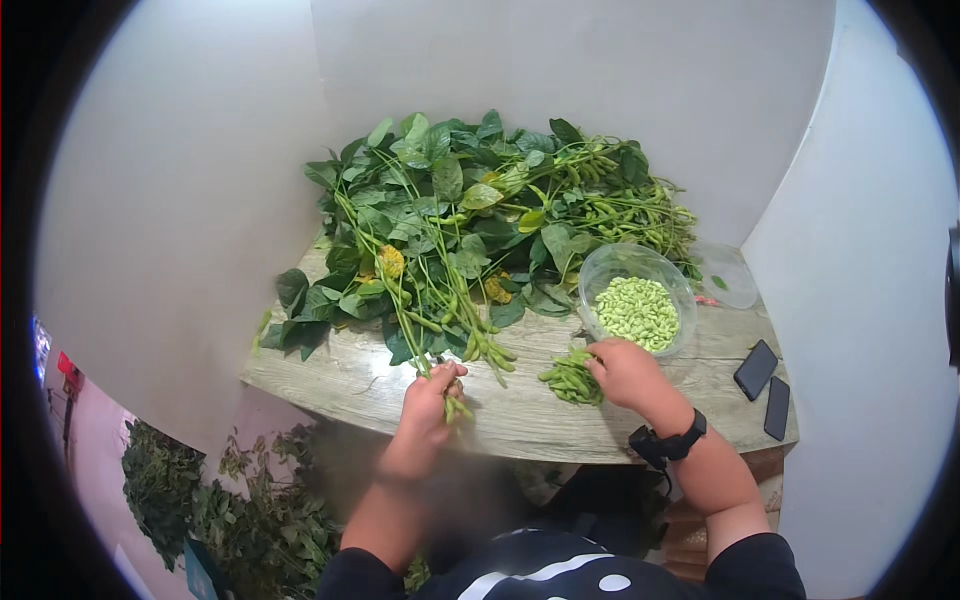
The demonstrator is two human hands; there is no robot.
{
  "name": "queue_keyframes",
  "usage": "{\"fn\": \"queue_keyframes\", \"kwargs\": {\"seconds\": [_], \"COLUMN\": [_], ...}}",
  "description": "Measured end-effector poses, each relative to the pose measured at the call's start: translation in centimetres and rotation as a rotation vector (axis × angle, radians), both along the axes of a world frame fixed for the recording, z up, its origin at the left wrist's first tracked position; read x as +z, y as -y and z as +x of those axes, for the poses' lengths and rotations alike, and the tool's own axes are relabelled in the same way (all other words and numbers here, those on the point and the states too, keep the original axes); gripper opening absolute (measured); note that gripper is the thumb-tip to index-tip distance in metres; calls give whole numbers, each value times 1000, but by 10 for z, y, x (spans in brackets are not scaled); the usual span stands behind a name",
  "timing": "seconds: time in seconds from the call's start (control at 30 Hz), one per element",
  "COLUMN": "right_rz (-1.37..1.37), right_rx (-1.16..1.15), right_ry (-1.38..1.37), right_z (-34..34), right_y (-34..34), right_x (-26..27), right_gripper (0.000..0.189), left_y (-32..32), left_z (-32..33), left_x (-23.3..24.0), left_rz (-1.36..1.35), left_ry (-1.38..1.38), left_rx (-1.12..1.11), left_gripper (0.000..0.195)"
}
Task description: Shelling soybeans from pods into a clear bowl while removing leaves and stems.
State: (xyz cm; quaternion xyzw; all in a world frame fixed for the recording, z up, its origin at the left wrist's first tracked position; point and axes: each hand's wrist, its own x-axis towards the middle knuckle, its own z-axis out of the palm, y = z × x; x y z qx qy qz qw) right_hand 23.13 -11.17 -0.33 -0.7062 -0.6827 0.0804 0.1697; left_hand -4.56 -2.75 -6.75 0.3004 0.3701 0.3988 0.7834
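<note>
My left hand is closed around the cut stems of a soybean plant at the front of the table. The plant's leaves and pods lie away from me, and a few pods stick out below my fist. My right hand rests at the right side of a small heap of green soybean pods. Its curled fingers touch the pods, but they hide whether any are gripped. Just beyond it, a clear plastic bowl holds shelled green beans.
A large pile of leafy soybean plants covers the back of the wood-grain table. A clear lid lies right of the bowl. Two dark phones lie near the right edge. More plants lie on the floor at left.
</note>
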Motion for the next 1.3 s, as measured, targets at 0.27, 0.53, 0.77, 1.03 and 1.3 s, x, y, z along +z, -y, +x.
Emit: {"fn": "queue_keyframes", "kwargs": {"seconds": [0.27,0.53,0.77,1.03,1.3], "right_rz": [4,-526,-332,-161,63], "right_rx": [-10,315,393,199,56], "right_ry": [74,-536,-566,-463,233], "right_z": [-18,-95,-98,-76,-23], "right_y": [9,-10,-21,1,6], "right_x": [1,-1,-19,24,13], "right_gripper": [24,31,34,30,22], "left_y": [5,14,22,-3,5], "left_z": [11,25,18,-7,6], "left_x": [-7,-5,12,5,2], "left_rz": [-15,35,-31,6,-71], "left_ry": [100,-5,-22,65,204], "left_rx": [-23,41,89,150,45], "left_gripper": [24,35,29,25,33]}}
